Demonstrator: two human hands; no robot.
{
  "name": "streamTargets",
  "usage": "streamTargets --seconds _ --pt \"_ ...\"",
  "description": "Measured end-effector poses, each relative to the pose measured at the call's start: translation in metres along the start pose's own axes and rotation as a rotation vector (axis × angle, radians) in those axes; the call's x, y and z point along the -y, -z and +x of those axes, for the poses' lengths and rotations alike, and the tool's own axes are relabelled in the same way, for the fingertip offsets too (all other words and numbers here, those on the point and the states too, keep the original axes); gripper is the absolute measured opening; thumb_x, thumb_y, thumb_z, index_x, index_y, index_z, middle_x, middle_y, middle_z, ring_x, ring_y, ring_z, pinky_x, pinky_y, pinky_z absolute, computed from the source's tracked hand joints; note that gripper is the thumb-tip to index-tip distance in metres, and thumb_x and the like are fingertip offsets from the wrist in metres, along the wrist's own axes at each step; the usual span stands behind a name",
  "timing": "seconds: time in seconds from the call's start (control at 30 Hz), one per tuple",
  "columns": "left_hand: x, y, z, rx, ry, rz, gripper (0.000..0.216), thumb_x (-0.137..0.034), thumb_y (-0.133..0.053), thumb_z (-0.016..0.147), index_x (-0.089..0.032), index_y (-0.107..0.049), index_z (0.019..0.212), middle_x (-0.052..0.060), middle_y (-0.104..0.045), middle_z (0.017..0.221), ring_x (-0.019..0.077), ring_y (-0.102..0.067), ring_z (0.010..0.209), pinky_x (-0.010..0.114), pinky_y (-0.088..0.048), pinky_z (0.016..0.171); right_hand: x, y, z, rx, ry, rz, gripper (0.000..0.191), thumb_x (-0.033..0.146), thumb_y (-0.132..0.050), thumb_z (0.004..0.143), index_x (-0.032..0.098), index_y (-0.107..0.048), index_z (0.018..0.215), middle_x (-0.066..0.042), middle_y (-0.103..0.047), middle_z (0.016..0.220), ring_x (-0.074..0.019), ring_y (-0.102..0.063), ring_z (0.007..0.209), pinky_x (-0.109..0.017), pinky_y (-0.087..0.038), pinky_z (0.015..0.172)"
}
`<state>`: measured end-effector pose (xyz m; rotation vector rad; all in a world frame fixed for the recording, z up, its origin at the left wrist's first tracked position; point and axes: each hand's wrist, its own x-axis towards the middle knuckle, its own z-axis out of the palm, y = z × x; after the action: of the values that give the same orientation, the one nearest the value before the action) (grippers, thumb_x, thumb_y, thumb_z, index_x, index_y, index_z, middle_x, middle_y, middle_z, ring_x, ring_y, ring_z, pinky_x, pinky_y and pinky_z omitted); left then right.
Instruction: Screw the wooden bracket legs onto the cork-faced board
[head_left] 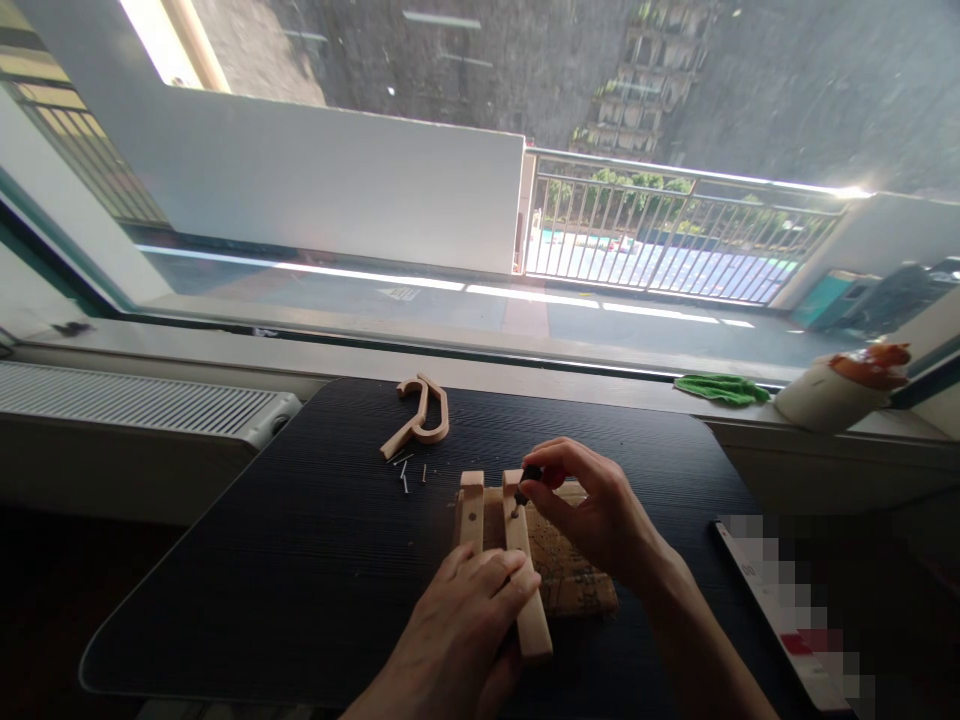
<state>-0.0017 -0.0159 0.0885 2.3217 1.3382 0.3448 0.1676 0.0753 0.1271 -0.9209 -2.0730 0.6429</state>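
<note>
My right hand (592,500) pinches a short screwdriver (529,474) by its black handle. The tool leans, its tip at a screw or hole near the far end of the right wooden bar (534,628). My left hand (472,610) lies across this bar, fingers curled over it and pressing it down. Alongside is a second wooden bar (472,510) with a dark round hole, its near part covered by the left hand. Under the bars rests a worn brown board (574,575). Several loose screws (405,478) lie to the left on the black table.
Curved wooden pieces (427,412) sit at the back of the black table (300,560). A partly blurred flat object (780,610) lies at the right edge. On the windowsill are a green cloth (721,389) and a white pot (829,393). A radiator (142,400) stands left.
</note>
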Motion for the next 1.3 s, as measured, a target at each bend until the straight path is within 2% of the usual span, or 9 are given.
streamTargets --seconds 0.17,0.33,0.47,0.57,0.7,0.93,1.07,1.17,1.3 --pt "-0.0008 0.0002 -0.0006 -0.014 -0.004 -0.007 0.050 -0.017 -0.055 0.075 -0.030 -0.049 0.123 0.000 -0.053 0.132 0.0222 -0.049 0.121 0.050 -0.029 0.107 0.0029 -0.0008 -0.0022 0.038 -0.005 -0.010 0.020 0.022 -0.054 0.087 0.023 -0.059 0.106 -0.001 -0.061 0.094 -0.0113 -0.059 0.075 -0.025 -0.047 0.070" --pt "-0.0005 -0.0014 -0.0008 -0.030 -0.009 -0.018 0.049 -0.017 -0.056 0.075 -0.030 -0.050 0.122 0.000 -0.055 0.130 0.0224 -0.050 0.119 0.050 -0.030 0.106 0.0046 0.0032 -0.0028 0.072 0.046 0.035 0.031 0.012 -0.047 0.089 0.023 -0.058 0.116 -0.002 -0.061 0.109 -0.0122 -0.059 0.091 -0.025 -0.047 0.080" --pt "0.0002 -0.0033 -0.0009 -0.047 -0.005 -0.030 0.049 -0.016 -0.055 0.074 -0.031 -0.051 0.120 -0.001 -0.055 0.129 0.0221 -0.050 0.119 0.050 -0.029 0.107 0.0046 0.0047 -0.0017 0.086 0.054 0.070 0.031 0.015 -0.046 0.092 0.023 -0.057 0.119 -0.003 -0.061 0.112 -0.0133 -0.058 0.099 -0.025 -0.045 0.086" --pt "-0.0002 -0.0018 -0.0009 -0.053 -0.010 -0.050 0.050 -0.016 -0.055 0.074 -0.032 -0.051 0.121 -0.001 -0.055 0.129 0.0215 -0.050 0.118 0.048 -0.029 0.107 0.0038 0.0035 -0.0016 0.080 0.047 0.071 0.028 0.019 -0.048 0.092 0.023 -0.059 0.118 -0.003 -0.062 0.109 -0.0135 -0.059 0.095 -0.025 -0.047 0.081" --pt "-0.0010 0.0007 -0.0007 -0.054 -0.005 -0.062 0.049 -0.017 -0.055 0.074 -0.031 -0.051 0.121 -0.001 -0.055 0.129 0.0215 -0.050 0.118 0.047 -0.030 0.107 0.0011 0.0012 -0.0019 0.063 0.020 0.046 0.025 0.024 -0.054 0.089 0.024 -0.061 0.113 -0.003 -0.063 0.099 -0.0119 -0.060 0.078 -0.024 -0.048 0.068" --pt "0.0002 -0.0016 -0.0012 -0.020 0.000 -0.037 0.053 -0.015 -0.055 0.074 -0.030 -0.049 0.124 0.000 -0.053 0.131 0.0223 -0.049 0.120 0.049 -0.028 0.108 -0.0026 -0.0030 -0.0020 -0.010 0.026 0.020 0.022 0.021 -0.058 0.085 0.022 -0.061 0.107 -0.002 -0.063 0.097 -0.0108 -0.058 0.071 -0.026 -0.049 0.069" --pt "0.0007 -0.0019 -0.0035 -0.039 -0.014 -0.044 0.054 -0.012 -0.054 0.074 -0.032 -0.048 0.124 -0.001 -0.052 0.132 0.0206 -0.048 0.121 0.048 -0.026 0.109 -0.0013 -0.0047 -0.0040 0.026 0.002 0.003 0.026 0.021 -0.055 0.087 0.024 -0.059 0.112 -0.001 -0.064 0.097 -0.0108 -0.057 0.071 -0.026 -0.048 0.069" --pt "0.0010 -0.0017 -0.0043 -0.036 -0.020 -0.043 0.054 -0.013 -0.055 0.074 -0.031 -0.049 0.124 -0.001 -0.053 0.132 0.0211 -0.048 0.121 0.048 -0.027 0.108 0.0017 -0.0027 -0.0049 0.056 0.012 0.031 0.026 0.019 -0.052 0.089 0.024 -0.059 0.113 -0.001 -0.063 0.103 -0.0112 -0.059 0.080 -0.024 -0.049 0.071" --pt "0.0017 -0.0018 -0.0038 -0.050 -0.058 -0.015 0.053 -0.013 -0.054 0.075 -0.029 -0.049 0.126 0.002 -0.052 0.133 0.0228 -0.048 0.121 0.049 -0.028 0.108 0.0051 0.0013 -0.0041 0.063 0.050 0.056 0.031 0.014 -0.046 0.090 0.023 -0.058 0.117 -0.003 -0.063 0.110 -0.0131 -0.059 0.096 -0.024 -0.048 0.081"
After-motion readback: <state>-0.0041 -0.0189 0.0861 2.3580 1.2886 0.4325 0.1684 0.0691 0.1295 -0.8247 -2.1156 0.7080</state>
